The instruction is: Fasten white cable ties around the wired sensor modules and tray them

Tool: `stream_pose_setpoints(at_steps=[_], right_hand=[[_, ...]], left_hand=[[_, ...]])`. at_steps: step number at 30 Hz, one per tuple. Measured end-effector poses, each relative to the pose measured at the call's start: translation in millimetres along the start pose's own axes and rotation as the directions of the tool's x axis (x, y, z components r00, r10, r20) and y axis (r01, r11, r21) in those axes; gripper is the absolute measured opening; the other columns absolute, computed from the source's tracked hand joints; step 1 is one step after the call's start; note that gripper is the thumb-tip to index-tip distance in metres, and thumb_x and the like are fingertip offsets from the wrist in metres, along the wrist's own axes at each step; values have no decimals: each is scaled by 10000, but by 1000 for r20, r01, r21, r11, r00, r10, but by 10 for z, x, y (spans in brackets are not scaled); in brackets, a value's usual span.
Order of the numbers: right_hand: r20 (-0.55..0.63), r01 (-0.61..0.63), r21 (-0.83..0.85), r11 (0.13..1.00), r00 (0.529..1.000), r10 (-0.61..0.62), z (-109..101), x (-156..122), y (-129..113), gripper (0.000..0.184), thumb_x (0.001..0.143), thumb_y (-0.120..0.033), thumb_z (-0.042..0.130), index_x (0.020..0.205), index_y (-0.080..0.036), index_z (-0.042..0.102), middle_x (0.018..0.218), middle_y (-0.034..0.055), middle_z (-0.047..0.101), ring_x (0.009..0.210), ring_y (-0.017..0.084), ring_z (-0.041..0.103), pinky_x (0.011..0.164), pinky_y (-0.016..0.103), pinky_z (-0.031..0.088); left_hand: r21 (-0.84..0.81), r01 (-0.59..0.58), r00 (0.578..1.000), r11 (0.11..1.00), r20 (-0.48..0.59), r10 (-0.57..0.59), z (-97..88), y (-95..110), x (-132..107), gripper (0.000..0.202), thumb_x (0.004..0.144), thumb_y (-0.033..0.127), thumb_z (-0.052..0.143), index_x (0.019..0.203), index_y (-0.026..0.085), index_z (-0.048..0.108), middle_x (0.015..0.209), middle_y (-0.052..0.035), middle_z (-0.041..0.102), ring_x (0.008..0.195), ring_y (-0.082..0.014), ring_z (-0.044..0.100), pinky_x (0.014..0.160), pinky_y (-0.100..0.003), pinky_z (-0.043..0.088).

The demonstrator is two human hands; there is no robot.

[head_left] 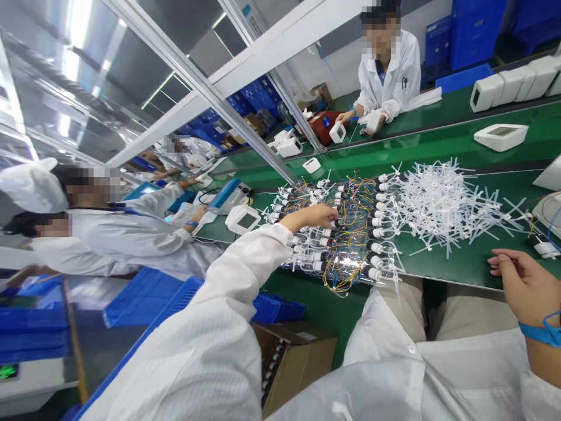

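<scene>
Green bench (438,263): my left hand (313,216) pinches one wired motor (337,223) from the pile, right hand (526,286) loosely open; next, I judge, lifting clear without snagging.

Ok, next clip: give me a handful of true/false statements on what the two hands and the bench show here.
1. The left hand reaches into the pile of small wired motors. True.
2. The right hand grips a white cross-shaped tube connector. False: it is open and holds nothing, resting at the edge of the green bench.
3. The heap of white connectors lies right of the motors. True.
4. The right wrist wears a red strap. False: the wrist strap is blue.
5. The person across the bench holds a small white housing. True.
</scene>
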State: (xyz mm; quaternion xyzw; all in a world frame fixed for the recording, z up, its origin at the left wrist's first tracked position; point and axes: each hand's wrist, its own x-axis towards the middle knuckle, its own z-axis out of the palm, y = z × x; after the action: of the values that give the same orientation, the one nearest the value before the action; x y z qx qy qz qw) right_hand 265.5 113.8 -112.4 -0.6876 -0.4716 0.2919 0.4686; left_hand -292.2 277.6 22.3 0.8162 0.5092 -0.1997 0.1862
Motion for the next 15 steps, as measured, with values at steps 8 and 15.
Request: stream_pose_setpoints(at_steps=[8,15], right_hand=[[3,48,-4,999,999,-48,0,-3,3,341,985,-501,655,1140,-248,823,947,65,856,803,284,844,815,410,674],[2,28,15,1000,1000,-28,4,-3,-16,313,975,-484,653,1114,-257,818,947,55,853,808,278,835,834,405,655]], left_hand=[[55,73,997,996,1,-73,-110,61,-113,280,998,216,690,1263,218,783,1245,-63,852,1016,-215,748,963,-324,537],[167,111,992,980,-75,-100,5,169,-71,265,968,232,731,1215,259,822,981,-48,838,982,-242,740,978,-340,529]])
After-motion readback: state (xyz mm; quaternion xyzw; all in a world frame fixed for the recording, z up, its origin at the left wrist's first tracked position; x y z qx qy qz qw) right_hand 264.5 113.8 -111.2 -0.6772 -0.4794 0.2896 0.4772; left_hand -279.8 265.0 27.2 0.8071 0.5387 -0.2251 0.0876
